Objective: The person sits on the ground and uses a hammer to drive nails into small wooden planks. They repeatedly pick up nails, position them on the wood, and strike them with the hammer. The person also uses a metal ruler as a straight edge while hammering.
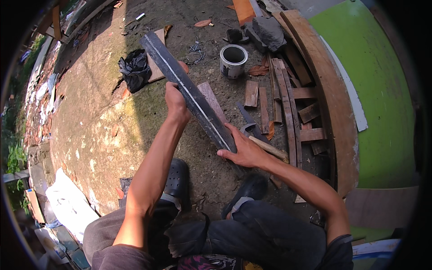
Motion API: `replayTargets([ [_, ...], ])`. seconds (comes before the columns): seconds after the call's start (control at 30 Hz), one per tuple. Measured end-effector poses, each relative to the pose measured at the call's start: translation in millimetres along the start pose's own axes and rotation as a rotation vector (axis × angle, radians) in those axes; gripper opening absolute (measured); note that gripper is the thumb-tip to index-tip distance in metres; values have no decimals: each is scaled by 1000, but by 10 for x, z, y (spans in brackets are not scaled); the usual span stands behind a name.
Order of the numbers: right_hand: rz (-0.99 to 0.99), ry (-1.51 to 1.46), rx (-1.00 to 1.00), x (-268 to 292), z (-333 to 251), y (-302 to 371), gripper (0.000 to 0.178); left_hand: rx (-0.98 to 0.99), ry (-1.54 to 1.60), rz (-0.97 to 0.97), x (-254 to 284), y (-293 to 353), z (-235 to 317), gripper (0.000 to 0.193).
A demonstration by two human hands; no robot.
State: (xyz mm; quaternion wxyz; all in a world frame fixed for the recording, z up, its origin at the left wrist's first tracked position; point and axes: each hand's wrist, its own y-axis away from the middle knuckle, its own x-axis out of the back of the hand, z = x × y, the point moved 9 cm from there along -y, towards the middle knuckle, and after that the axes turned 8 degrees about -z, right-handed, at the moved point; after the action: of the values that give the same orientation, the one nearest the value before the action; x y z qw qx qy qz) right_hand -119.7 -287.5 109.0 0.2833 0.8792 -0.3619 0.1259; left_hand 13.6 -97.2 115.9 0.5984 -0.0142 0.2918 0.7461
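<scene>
Left hand curled round dark board at its left edge; right hand clasping its lower end. Board slants over ground; we see nothing fastened to it yet. Hammer idle; loose nails near can, seemingly unused.

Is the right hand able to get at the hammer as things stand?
Probably not yet: the right hand is busy gripping the dark board. If it let go, likely yes, as the hammer looks close beside it, with nothing seen lying on its wooden handle.
</scene>
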Motion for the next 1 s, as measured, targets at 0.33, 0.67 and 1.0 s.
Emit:
replayTargets([
  [0.33,-68,436,-515,516,998,150,58,-71,-327,214,795,-290,-619,35],
  [0.67,-258,717,-622,157,1618,464,57,177,-114,47,737,-224,-1036,55],
  [1.0,-238,474,-628,45,2003,478,54,-137,-910,60,137,-415,329,91],
])
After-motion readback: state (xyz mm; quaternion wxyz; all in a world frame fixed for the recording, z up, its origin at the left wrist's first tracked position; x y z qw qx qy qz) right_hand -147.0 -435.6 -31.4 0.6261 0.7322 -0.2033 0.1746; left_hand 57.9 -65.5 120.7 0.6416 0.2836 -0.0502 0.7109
